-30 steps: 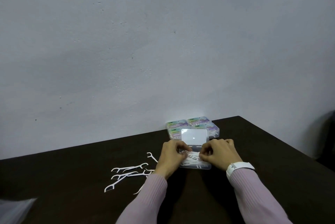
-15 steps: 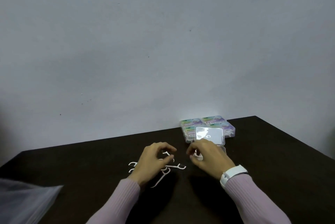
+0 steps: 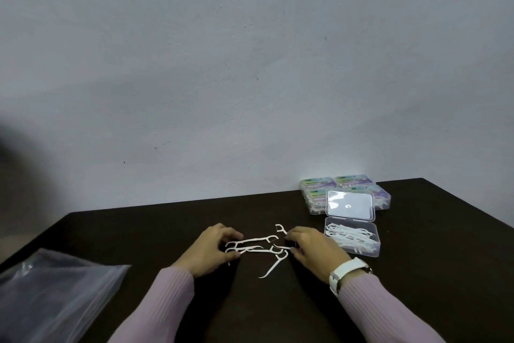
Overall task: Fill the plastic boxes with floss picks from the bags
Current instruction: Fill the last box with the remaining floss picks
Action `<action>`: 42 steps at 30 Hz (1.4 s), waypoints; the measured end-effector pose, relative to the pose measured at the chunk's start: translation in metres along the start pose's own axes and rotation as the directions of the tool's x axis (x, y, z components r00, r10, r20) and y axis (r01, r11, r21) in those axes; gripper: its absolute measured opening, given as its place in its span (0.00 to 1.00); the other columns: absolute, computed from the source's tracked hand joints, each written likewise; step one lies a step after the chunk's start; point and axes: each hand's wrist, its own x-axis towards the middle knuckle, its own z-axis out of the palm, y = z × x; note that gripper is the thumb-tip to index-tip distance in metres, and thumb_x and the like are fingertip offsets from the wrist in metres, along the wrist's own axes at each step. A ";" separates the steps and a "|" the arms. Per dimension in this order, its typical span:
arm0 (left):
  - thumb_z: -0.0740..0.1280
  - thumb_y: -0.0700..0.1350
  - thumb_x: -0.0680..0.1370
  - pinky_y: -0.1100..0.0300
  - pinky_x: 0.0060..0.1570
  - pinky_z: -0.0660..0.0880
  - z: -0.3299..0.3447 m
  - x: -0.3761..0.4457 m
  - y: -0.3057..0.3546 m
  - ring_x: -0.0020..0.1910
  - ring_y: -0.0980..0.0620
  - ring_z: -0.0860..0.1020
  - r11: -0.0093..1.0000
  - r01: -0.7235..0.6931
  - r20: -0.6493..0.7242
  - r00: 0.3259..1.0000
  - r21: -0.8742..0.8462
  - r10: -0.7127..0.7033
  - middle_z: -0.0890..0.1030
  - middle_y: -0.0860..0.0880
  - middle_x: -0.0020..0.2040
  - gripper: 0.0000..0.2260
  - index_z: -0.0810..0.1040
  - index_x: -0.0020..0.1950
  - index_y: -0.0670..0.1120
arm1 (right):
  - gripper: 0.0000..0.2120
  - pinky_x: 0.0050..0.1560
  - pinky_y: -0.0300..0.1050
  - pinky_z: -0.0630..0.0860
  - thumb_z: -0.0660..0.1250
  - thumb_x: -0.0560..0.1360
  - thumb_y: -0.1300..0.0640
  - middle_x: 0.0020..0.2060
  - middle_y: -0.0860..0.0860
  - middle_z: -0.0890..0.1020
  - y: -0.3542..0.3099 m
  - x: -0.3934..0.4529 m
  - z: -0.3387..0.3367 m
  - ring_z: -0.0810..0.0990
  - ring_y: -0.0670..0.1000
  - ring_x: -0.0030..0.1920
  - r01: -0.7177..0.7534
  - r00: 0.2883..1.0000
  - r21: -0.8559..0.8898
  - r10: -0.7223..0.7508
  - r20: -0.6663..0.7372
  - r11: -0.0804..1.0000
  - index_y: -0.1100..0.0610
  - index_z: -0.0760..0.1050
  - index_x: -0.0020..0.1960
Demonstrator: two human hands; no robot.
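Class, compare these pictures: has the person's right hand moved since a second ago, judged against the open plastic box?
Yes. The right hand has left the open plastic box, moving leftward to the loose floss picks on the table.

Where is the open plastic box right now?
The open plastic box sits on the dark table, just right of the right hand, in front of the stacked closed boxes.

- Left hand [image 3: 212, 248] and right hand [image 3: 311, 248] curl round loose picks [image 3: 257, 245] on the dark table [image 3: 434, 273]
- Open box [image 3: 351, 235] with picks just right of the right hand; closed boxes [image 3: 315, 194] behind it
- Bag [image 3: 52, 295] lies near left
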 end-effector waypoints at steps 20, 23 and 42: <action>0.69 0.54 0.74 0.70 0.52 0.67 0.022 0.010 0.000 0.53 0.62 0.71 0.988 -0.118 -0.186 0.978 -0.103 0.097 0.73 0.57 0.54 0.18 0.74 0.63 0.55 | 0.07 0.49 0.44 0.72 0.60 0.78 0.54 0.52 0.51 0.74 -0.008 -0.006 -0.002 0.75 0.51 0.54 -0.123 0.984 -0.010 0.121 -0.134 0.992 0.56 0.72 0.53; 0.67 0.53 0.76 0.69 0.49 0.67 0.023 0.011 0.005 0.51 0.60 0.70 0.992 -0.128 -0.151 0.981 -0.023 0.123 0.73 0.56 0.50 0.17 0.74 0.64 0.56 | 0.08 0.50 0.43 0.73 0.59 0.79 0.53 0.52 0.50 0.73 -0.010 -0.004 -0.002 0.74 0.50 0.55 -0.108 0.983 -0.021 0.104 -0.148 0.994 0.55 0.72 0.54; 0.72 0.43 0.74 0.71 0.40 0.74 0.008 0.004 0.011 0.39 0.60 0.75 0.990 -0.090 -0.044 0.995 -0.106 0.085 0.79 0.49 0.47 0.03 0.80 0.45 0.48 | 0.14 0.55 0.40 0.70 0.65 0.75 0.47 0.55 0.47 0.72 -0.030 -0.010 -0.011 0.71 0.46 0.57 0.001 0.999 0.084 -0.006 0.050 0.996 0.50 0.73 0.58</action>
